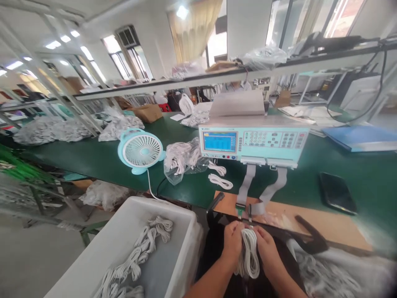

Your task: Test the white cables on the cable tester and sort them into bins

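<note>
Cable coil (pixel 248 252) hangs lengthwise toward viewer, both hands (pixel 232 242) gripping

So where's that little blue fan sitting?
The blue fan stands on the green bench, left of the tester box, with a bag of white cables between them and the white bin below it.

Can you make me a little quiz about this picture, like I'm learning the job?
1. True or false: both hands hold one coil of white cable.
2. What stands left of the tester on the green table? A) a fan B) a kettle C) a lamp
3. Fill in: the white bin beside the left hand holds more white ____.

Key: 1 true, the right hand grips it too. 2 A, the fan. 3 cables.
</note>
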`<action>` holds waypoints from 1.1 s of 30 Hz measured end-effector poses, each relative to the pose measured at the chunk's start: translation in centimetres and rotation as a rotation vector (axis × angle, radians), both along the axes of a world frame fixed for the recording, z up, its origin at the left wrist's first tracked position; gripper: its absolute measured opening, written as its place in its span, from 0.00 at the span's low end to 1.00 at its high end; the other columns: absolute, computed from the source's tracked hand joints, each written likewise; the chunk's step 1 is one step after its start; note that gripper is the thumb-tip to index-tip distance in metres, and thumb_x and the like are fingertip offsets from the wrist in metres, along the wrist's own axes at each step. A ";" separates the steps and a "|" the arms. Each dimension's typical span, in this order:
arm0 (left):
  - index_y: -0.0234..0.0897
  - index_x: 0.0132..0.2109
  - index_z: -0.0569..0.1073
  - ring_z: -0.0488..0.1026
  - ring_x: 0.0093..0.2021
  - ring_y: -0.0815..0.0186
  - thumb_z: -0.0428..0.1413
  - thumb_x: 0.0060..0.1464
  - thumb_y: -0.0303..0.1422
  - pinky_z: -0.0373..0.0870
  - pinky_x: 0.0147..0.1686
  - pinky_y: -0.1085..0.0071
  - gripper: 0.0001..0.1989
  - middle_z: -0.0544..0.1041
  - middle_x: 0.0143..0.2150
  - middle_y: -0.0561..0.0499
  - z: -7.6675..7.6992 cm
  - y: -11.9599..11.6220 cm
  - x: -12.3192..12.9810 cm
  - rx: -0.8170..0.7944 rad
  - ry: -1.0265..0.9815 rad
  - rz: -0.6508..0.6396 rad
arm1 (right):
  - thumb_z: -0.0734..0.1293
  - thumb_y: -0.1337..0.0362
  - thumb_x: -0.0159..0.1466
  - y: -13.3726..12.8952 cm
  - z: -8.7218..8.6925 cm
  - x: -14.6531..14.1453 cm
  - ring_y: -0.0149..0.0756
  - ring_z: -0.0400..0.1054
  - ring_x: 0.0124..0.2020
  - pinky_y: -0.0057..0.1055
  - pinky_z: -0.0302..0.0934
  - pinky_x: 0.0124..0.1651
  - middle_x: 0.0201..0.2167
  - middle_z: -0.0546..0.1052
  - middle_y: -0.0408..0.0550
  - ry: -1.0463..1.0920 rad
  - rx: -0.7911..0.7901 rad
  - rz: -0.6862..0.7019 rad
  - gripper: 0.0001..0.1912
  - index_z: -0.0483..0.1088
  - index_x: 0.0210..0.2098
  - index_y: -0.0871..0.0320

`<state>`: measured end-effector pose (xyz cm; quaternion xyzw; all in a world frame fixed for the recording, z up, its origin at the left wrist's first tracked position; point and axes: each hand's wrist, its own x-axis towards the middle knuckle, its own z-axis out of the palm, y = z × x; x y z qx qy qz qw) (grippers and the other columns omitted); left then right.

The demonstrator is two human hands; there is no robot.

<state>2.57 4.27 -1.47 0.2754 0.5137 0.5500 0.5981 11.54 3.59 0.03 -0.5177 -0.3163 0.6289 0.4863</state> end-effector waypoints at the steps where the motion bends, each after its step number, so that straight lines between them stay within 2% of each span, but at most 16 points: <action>1: 0.33 0.24 0.69 0.60 0.24 0.71 0.58 0.46 0.42 0.58 0.26 0.74 0.15 0.64 0.22 0.54 0.2 -0.7 0.1 -0.005 -0.024 -0.035 | 0.72 0.49 0.46 -0.5 0.1 0.8 0.30 0.54 0.17 0.26 0.50 0.22 0.15 0.63 0.39 -0.007 -0.012 0.021 0.21 0.61 0.19 0.57; 4: 0.34 0.31 0.70 0.60 0.19 0.73 0.55 0.48 0.46 0.57 0.19 0.75 0.17 0.68 0.24 0.53 0.8 -2.7 0.1 -0.077 -0.189 -0.171 | 0.68 0.49 0.51 -1.8 -0.2 6.6 0.32 0.56 0.19 0.27 0.51 0.23 0.16 0.63 0.40 -0.226 -0.002 0.134 0.19 0.62 0.20 0.56; 7: 0.37 0.35 0.68 0.62 0.18 0.72 0.50 0.51 0.50 0.56 0.13 0.77 0.19 0.70 0.29 0.51 1.0 -3.7 -0.5 -0.159 -0.408 -0.212 | 0.67 0.53 0.52 -3.2 -1.2 14.4 0.35 0.58 0.20 0.29 0.51 0.24 0.17 0.64 0.43 -0.792 0.067 0.336 0.15 0.64 0.17 0.55; 8: 0.37 0.35 0.67 0.63 0.19 0.72 0.50 0.51 0.50 0.57 0.13 0.77 0.19 0.70 0.30 0.51 1.0 -3.8 -0.5 -0.162 -0.450 -0.209 | 0.68 0.53 0.50 -3.8 -1.4 16.2 0.36 0.58 0.20 0.30 0.50 0.23 0.18 0.66 0.44 -0.985 0.077 0.320 0.14 0.65 0.18 0.55; 10: 0.38 0.35 0.66 0.64 0.19 0.72 0.50 0.52 0.49 0.58 0.13 0.78 0.18 0.70 0.30 0.51 0.8 -3.8 -0.3 -0.170 -0.469 -0.222 | 0.67 0.53 0.51 -4.9 -1.3 17.3 0.39 0.62 0.23 0.32 0.53 0.25 0.24 0.70 0.48 -1.163 0.157 0.304 0.11 0.70 0.23 0.54; 12: 0.37 0.36 0.65 0.62 0.18 0.72 0.49 0.53 0.49 0.57 0.13 0.78 0.18 0.70 0.29 0.51 0.8 -3.8 0.4 -0.190 -0.442 -0.238 | 0.63 0.54 0.58 -5.8 -0.6 15.1 0.39 0.65 0.27 0.33 0.58 0.30 0.30 0.71 0.48 -1.083 0.275 0.385 0.10 0.71 0.32 0.52; 14: 0.37 0.36 0.65 0.63 0.18 0.73 0.49 0.53 0.47 0.58 0.16 0.77 0.16 0.70 0.28 0.51 0.9 -3.9 1.4 -0.190 -0.419 -0.241 | 0.60 0.56 0.63 -6.3 0.3 11.2 0.37 0.65 0.28 0.31 0.59 0.31 0.29 0.70 0.47 -0.947 0.381 0.432 0.09 0.69 0.36 0.53; 16: 0.37 0.36 0.65 0.65 0.22 0.73 0.51 0.52 0.42 0.61 0.21 0.77 0.13 0.69 0.29 0.52 1.2 -4.1 2.1 -0.155 -0.420 -0.248 | 0.60 0.60 0.63 -6.2 0.8 7.5 0.37 0.65 0.29 0.31 0.59 0.32 0.28 0.69 0.46 -0.896 0.465 0.387 0.07 0.67 0.36 0.54; 18: 0.37 0.38 0.65 0.66 0.26 0.72 0.54 0.49 0.36 0.62 0.27 0.77 0.10 0.68 0.30 0.53 1.4 -4.5 2.2 -0.111 -0.391 -0.268 | 0.59 0.62 0.63 -5.6 0.7 5.4 0.37 0.65 0.29 0.31 0.59 0.32 0.28 0.69 0.46 -0.876 0.525 0.311 0.06 0.66 0.35 0.55; 21: 0.38 0.40 0.67 0.64 0.29 0.72 0.56 0.45 0.30 0.61 0.30 0.77 0.12 0.67 0.30 0.55 1.7 -4.9 1.4 -0.052 -0.160 -0.292 | 0.58 0.64 0.64 -4.7 -0.2 5.0 0.35 0.65 0.29 0.29 0.58 0.31 0.29 0.70 0.46 -0.795 0.564 0.310 0.06 0.65 0.34 0.55; 23: 0.37 0.38 0.69 0.64 0.31 0.71 0.57 0.46 0.30 0.61 0.33 0.77 0.09 0.67 0.31 0.54 1.7 -4.7 0.4 0.003 0.056 -0.271 | 0.57 0.63 0.65 -4.0 -1.0 5.2 0.35 0.65 0.28 0.29 0.58 0.31 0.28 0.70 0.45 -0.747 0.575 0.326 0.06 0.65 0.35 0.55; 25: 0.35 0.36 0.70 0.64 0.32 0.70 0.58 0.47 0.31 0.61 0.34 0.76 0.07 0.68 0.31 0.53 1.8 -4.2 -0.5 0.041 0.189 -0.248 | 0.56 0.63 0.66 -3.2 -1.5 5.2 0.36 0.65 0.29 0.30 0.58 0.33 0.29 0.70 0.46 -0.745 0.605 0.302 0.07 0.65 0.36 0.55; 27: 0.34 0.34 0.70 0.64 0.30 0.71 0.60 0.45 0.31 0.61 0.32 0.76 0.09 0.69 0.29 0.54 1.8 -3.3 -1.1 0.045 0.216 -0.233 | 0.57 0.62 0.65 -2.3 -1.6 4.6 0.38 0.65 0.31 0.32 0.58 0.36 0.30 0.70 0.47 -0.751 0.644 0.245 0.08 0.66 0.38 0.56; 29: 0.34 0.32 0.68 0.63 0.25 0.73 0.62 0.42 0.31 0.60 0.27 0.77 0.11 0.67 0.25 0.57 1.7 -2.5 -1.4 0.025 0.184 -0.222 | 0.57 0.61 0.65 -1.4 -1.4 3.8 0.39 0.65 0.31 0.32 0.58 0.37 0.30 0.71 0.47 -0.697 0.613 0.180 0.09 0.67 0.38 0.56; 33: 0.34 0.26 0.64 0.58 0.20 0.76 0.62 0.42 0.35 0.55 0.20 0.79 0.13 0.62 0.19 0.60 1.0 -1.4 -1.4 -0.006 0.128 -0.152 | 0.60 0.56 0.64 -0.2 -1.1 2.2 0.35 0.61 0.27 0.28 0.57 0.31 0.25 0.68 0.43 -0.386 0.382 0.141 0.11 0.67 0.33 0.56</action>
